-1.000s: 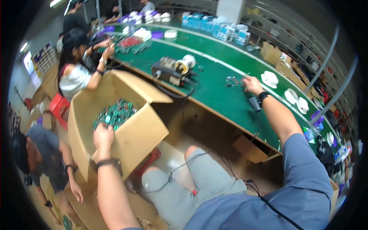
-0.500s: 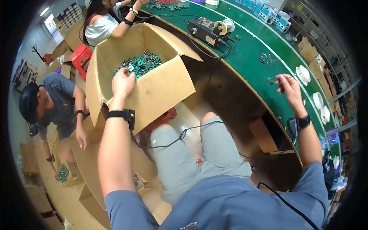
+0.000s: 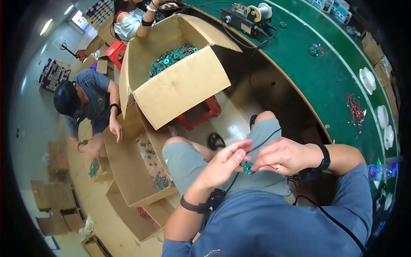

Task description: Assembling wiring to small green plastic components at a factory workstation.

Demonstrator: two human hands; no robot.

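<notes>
Over my lap, my right hand [image 3: 280, 156] pinches a small green ring-shaped part [image 3: 248, 168] between thumb and fingers. A short reddish wire with a pale end [image 3: 277, 166] shows below those fingers. My left hand [image 3: 227, 165] is beside the ring, its fingers stretched out and slightly blurred; whether it touches the ring I cannot tell. Ahead and to the left, a large cardboard box [image 3: 182, 88] holds a heap of similar green rings [image 3: 173, 59].
A green workbench [image 3: 295, 32] curves along the right, bearing a black soldering device [image 3: 244, 23], a bundle of red wires [image 3: 355, 112] and white round dishes [image 3: 367, 80]. A lower carton [image 3: 128, 171] holds scattered parts. One person [image 3: 92, 100] bends at the left; another [image 3: 132, 23] sits beyond the box.
My left hand has come away from the heap in the box to my lap. My right hand has moved from above the bench to meet it. The view has shifted.
</notes>
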